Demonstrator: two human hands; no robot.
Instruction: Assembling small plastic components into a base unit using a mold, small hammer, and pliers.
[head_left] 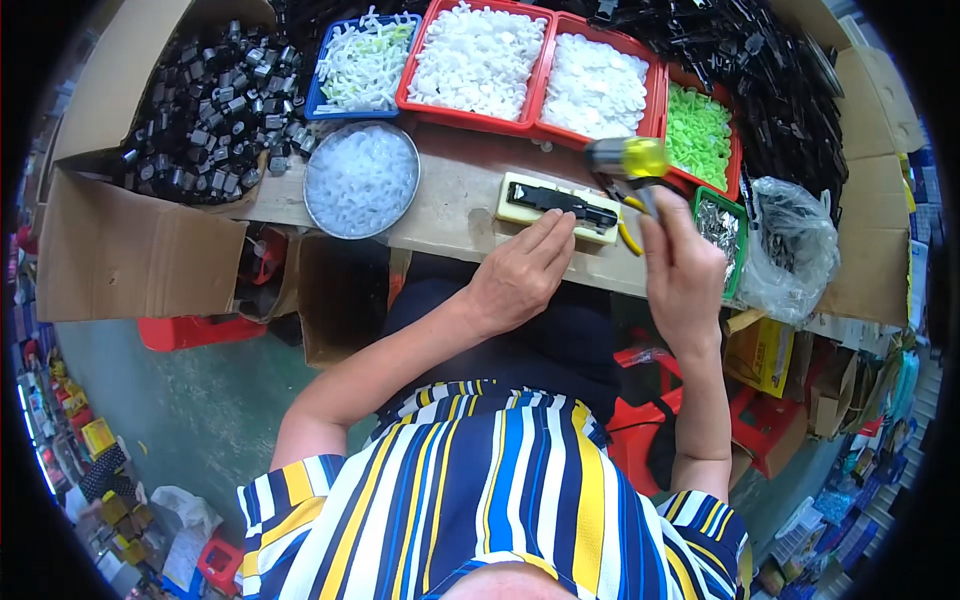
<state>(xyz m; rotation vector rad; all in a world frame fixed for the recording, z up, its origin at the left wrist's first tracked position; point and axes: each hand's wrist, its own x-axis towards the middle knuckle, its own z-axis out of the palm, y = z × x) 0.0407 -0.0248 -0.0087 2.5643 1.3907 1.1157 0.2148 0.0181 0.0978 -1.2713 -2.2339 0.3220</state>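
A long black plastic part (535, 195) lies in a cream block (507, 212) at the front of the table. My left hand (520, 272) presses its fingers, held together, onto the part's right half; its thumb is hidden. To the right, my right hand (685, 265) is closed round the handle of a hammer (640, 158) with a yellow and dark head. The hammer head is raised beyond the block's right end. Partly behind the right hand, pliers with yellow-and-black handles (629, 232) lie beside the block.
Red trays of white pieces (478, 62) and green pieces (698, 130) line the back. A blue tray (318, 100) and a round metal bowl (362, 232) stand left. Cardboard boxes (140, 245) flank the table. A green tray (738, 250) and plastic bag (790, 245) sit right.
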